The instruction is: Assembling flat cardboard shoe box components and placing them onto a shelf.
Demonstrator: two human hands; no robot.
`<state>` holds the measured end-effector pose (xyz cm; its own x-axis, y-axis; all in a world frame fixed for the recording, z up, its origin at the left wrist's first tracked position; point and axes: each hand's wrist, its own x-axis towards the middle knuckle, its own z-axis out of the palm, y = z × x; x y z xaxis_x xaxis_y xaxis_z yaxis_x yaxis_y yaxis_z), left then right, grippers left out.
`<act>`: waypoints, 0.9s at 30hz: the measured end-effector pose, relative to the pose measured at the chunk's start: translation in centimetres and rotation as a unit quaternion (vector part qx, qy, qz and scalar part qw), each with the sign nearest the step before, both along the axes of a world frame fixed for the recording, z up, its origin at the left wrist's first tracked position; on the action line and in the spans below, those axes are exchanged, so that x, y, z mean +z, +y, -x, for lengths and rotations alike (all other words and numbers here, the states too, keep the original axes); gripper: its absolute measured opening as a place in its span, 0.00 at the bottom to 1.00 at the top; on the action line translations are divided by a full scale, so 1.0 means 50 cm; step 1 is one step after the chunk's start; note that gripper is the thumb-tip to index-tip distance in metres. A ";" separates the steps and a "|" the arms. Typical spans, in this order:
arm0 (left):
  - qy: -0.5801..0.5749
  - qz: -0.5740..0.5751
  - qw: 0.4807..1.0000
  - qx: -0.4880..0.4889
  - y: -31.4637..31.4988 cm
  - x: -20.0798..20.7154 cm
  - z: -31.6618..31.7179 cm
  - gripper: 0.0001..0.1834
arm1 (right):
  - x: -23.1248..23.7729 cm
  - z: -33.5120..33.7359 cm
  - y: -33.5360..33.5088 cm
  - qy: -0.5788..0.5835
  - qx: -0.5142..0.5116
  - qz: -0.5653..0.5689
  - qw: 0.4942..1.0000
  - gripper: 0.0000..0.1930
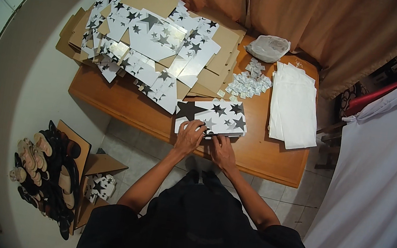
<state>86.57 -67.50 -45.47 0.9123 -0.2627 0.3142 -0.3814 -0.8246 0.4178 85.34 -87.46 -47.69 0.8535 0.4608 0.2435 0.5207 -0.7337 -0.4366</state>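
A white shoebox (225, 120) printed with black and grey stars lies at the table's front edge, its long side toward me. My left hand (190, 136) is closed over the front edge near its left part, fingers bent. My right hand (223, 152) grips the same edge a little to the right, its fingertips close to the left hand's. A small dark patch shows between the hands; I cannot make out what it is. The fingertips are partly hidden, and whatever is inside the box cannot be seen.
Flat star-printed cardboard blanks (156, 37) pile up at the table's left. Behind the box lie several small white sachets (249, 84) and a clear plastic bag (268, 48). White paper sheets (293, 105) are stacked at right. Shoes (48, 168) cluster at lower left.
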 end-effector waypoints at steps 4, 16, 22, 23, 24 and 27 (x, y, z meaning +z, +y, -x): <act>0.006 0.009 1.000 -0.005 0.001 -0.006 -0.001 0.17 | -0.011 -0.002 -0.005 -0.016 0.011 -0.019 1.000 0.23; 0.017 0.003 1.000 -0.011 0.001 -0.038 0.003 0.12 | -0.022 -0.002 -0.030 -0.078 0.042 -0.031 0.996 0.22; 0.022 0.008 0.999 -0.026 0.005 -0.039 0.010 0.14 | 0.012 -0.017 -0.024 -0.080 0.021 -0.040 0.996 0.22; 0.030 0.009 0.999 -0.025 0.004 -0.037 0.010 0.14 | 0.019 -0.024 -0.022 -0.093 0.017 -0.048 0.994 0.22; 0.037 0.009 0.999 -0.024 0.003 -0.036 0.009 0.14 | 0.017 -0.031 -0.022 -0.093 0.017 -0.048 0.994 0.22; 0.030 0.015 0.999 -0.030 0.002 -0.039 0.010 0.15 | 0.000 -0.047 -0.026 -0.089 0.038 -0.034 0.995 0.22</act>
<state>86.09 -67.42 -47.41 0.9121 -0.3094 0.2690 -0.4044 -0.7871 0.4658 87.70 -88.77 -47.72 0.7570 0.4997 0.4211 0.6474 -0.6610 -0.3794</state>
